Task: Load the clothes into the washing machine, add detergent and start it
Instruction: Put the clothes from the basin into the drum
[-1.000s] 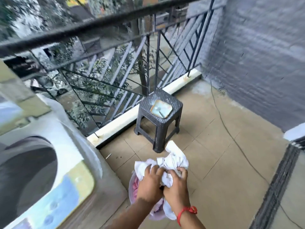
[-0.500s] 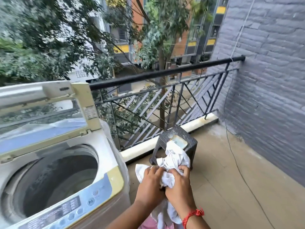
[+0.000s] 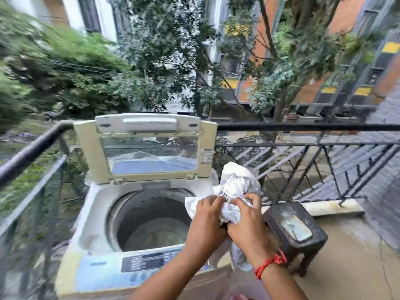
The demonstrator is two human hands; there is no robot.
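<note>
Left hand (image 3: 206, 217) and right hand (image 3: 249, 219) both clenched on a bunched white cloth (image 3: 234, 187), held over the right rim of the washer (image 3: 97, 213), beside the open drum (image 3: 149, 221). Looks soft, light, limp; likely to sag and trail, so best gathered in a bundle as here, loose ends tucked. A tail hanging below the right wrist, its end hidden. Lid (image 3: 145, 146) up. Drum seemingly bare, though its near wall cut off. Panel (image 3: 147, 260) blurred, unreadable. Stool (image 3: 296, 232) to the right, carrying a flat item too smeared to name. Detergent not seen.
</note>
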